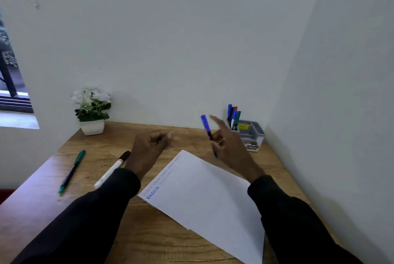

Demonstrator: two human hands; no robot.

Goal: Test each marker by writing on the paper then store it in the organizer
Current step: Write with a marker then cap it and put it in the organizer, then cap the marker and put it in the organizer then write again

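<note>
**Progress.** The task is sitting at a middle stage. The paper point(209, 195) is lying on the desk point(138, 231) and is already carrying test writing along its far-left edge: a line of faint words, and one bold blue word at the corner nearest the left sleeve. Judging from that fresh blue word, the blue marker point(205, 124) is passing its test and is heading for storage. The right hand point(226, 144) is holding this marker just beyond the far edge of the paper, barrel pinched between thumb and curled fingers, one finger sticking out and blurred. The left hand point(149, 146) is hovering beyond the paper's far-left corner with fingers curled toward the thumb. Blur is preventing any reading of whether it is pinching something small.

**Remaining.** Two markers are lying untested, by the look of it, to the left of the paper: a white marker point(112, 170) with a black cap, near the paper, and a green marker point(72, 171) further left.

**Count.**
- Paper: one sheet.
- Organizer point(253, 133): one, standing beyond the paper's far-right side.
- Stored markers point(233, 115): at least four caps are showing (two blue, one red, one green). A dark barrel may be making a fifth.
- Markers outside the organizer: three, one in hand and two on the desk.
- Hands: two.
</note>
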